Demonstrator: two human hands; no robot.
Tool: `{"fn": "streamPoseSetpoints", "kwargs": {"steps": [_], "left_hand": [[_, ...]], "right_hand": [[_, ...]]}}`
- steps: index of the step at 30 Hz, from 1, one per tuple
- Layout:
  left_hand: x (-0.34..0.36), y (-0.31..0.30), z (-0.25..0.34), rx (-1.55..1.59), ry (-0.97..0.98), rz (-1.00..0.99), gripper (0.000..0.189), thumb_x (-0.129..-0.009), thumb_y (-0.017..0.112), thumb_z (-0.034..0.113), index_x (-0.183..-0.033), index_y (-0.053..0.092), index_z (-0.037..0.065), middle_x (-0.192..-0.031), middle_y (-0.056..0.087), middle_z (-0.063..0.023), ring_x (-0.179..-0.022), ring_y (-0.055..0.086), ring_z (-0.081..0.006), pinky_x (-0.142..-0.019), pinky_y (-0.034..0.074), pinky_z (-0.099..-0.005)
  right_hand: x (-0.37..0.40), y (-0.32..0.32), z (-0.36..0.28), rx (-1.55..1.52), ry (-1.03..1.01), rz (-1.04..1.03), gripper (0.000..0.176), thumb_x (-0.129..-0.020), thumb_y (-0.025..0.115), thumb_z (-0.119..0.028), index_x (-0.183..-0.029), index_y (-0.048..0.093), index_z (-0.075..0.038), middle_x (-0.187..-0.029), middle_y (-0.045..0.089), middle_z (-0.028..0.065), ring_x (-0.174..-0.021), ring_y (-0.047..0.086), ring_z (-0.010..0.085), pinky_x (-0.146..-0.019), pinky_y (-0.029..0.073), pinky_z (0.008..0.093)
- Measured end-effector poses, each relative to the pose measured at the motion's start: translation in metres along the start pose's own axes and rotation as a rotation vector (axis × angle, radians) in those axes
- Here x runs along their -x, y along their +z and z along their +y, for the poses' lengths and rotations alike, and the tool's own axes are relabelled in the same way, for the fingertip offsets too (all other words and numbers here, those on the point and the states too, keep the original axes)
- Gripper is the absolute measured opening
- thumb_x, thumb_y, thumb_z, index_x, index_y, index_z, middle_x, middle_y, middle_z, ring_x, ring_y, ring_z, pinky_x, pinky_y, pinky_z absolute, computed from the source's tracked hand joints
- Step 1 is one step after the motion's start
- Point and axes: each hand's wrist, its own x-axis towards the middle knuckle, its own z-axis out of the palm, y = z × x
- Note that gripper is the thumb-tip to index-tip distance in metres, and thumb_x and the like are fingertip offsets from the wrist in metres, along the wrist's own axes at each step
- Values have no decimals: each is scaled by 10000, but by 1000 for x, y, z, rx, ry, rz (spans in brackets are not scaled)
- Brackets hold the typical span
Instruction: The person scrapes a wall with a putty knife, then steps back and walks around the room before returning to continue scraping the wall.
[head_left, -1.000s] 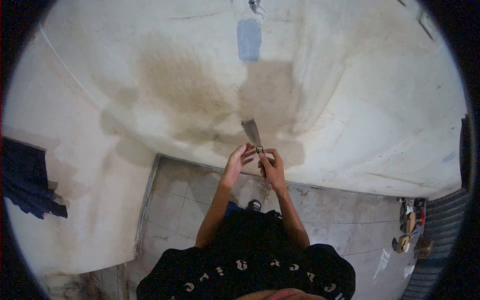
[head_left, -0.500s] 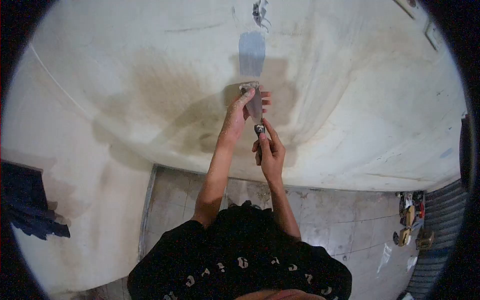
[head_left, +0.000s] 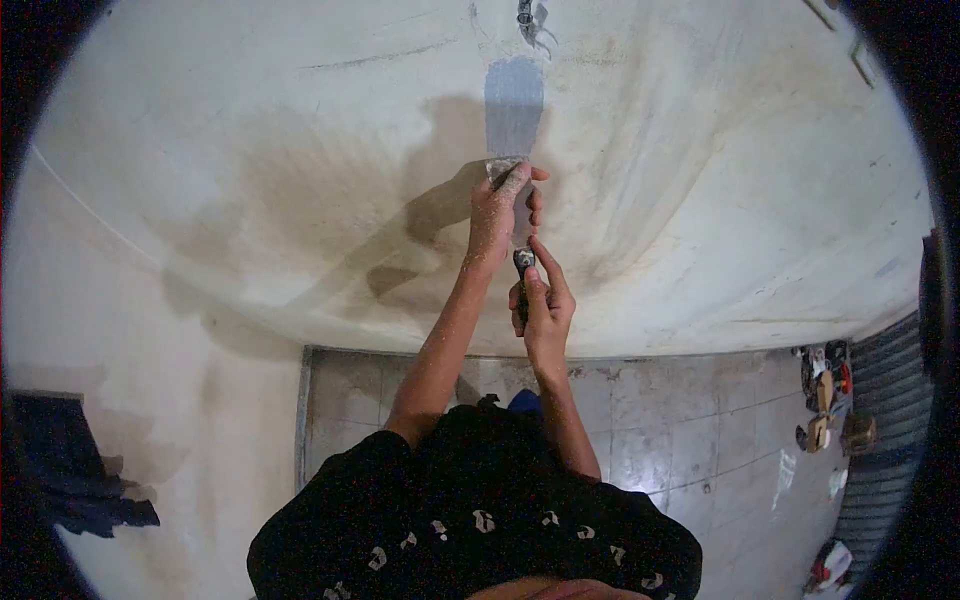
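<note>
My right hand (head_left: 545,305) is wrapped round the dark handle of a putty knife (head_left: 522,215), whose long grey blade points up toward the wall. My left hand (head_left: 496,215) grips the blade near its broad end, with the thumb across its front and the fingers behind. Pale dust coats the left hand and forearm. Just above the blade's edge lies a blue-grey patch (head_left: 514,105) on the off-white wall (head_left: 660,200). Whether the blade touches the wall cannot be made out.
Wires (head_left: 527,22) stick out of the wall above the patch. Dark cloth (head_left: 75,465) hangs at the left. Grey floor tiles (head_left: 660,430) lie below, with assorted items (head_left: 820,400) beside a ribbed shutter (head_left: 882,420) at the right.
The view has shifted slightly. My left hand has turned on the blade, its thumb now slanting across the top, and the blade's edge is closer to the blue-grey patch.
</note>
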Motion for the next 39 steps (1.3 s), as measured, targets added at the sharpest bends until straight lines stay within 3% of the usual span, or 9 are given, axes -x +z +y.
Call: {"fn": "streamPoseSetpoints", "kwargs": {"steps": [11,18,21,24,25,29,31,34,39], "left_hand": [[-2,5,-3,26,-47,26,303,-935,566,312,-864,632,25,-561,543,-15,-423,516,-111,-379,390,-244],[-3,7,-3,-5,-48,68,276,-912,610,286,-836,637,22,-551,536,-11,-424,510,-108,-388,390,-243],[0,4,1,-123,-89,37,322,-925,577,347,-974,637,34,-641,581,-14,-494,551,-116,-455,449,-260],[3,-14,-4,168,-121,-88,398,-939,539,393,-1077,611,27,-749,629,-56,-573,592,-153,-577,501,-292],[7,-26,-3,188,-101,-169,472,-948,495,451,-1139,584,28,-920,648,-89,-746,623,-170,-726,510,-313],[21,-58,-11,195,128,-37,433,-870,661,408,-1098,589,47,-1027,626,-45,-920,603,-147,-798,479,-295],[27,-67,2,280,287,-120,387,-854,688,386,-1049,609,62,-1045,614,-28,-960,576,-124,-813,461,-283],[15,-73,-1,1002,83,-841,335,-780,772,335,-933,630,73,-1004,613,-26,-872,575,-94,-763,453,-256],[21,-29,-16,1537,-146,-1066,310,-679,854,286,-738,637,73,-773,621,-44,-598,556,-78,-529,428,-206]], "right_hand": [[-4,2,-1,7,33,8,397,-1010,443,-195,-1380,434,-51,-553,435,-22,-416,338,47,-366,258,211],[-5,2,3,-40,81,34,383,-998,493,-206,-1367,476,-107,-575,489,-21,-429,370,41,-394,277,211],[-4,1,1,-37,82,29,380,-997,497,-208,-1362,482,-104,-575,493,-14,-430,374,41,-393,281,210],[-3,-2,-4,-20,69,35,372,-996,501,-207,-1352,492,-100,-577,498,-10,-431,381,40,-384,285,209],[-2,-4,-6,-15,69,29,369,-995,502,-206,-1348,496,-99,-579,500,-9,-431,383,39,-380,285,209],[-2,-8,-6,-6,90,51,361,-994,503,-206,-1337,506,-93,-586,511,-5,-423,383,38,-370,289,209],[-3,-8,-9,6,102,36,368,-991,509,-225,-1334,507,-90,-587,512,-4,-422,382,39,-370,290,210],[-5,-5,-6,18,82,44,373,-989,513,-236,-1332,506,-88,-585,509,-4,-425,384,40,-369,286,212],[-4,-3,-6,-8,84,49,369,-985,515,-210,-1330,504,-81,-585,507,-3,-421,380,43,-369,279,213]]}}
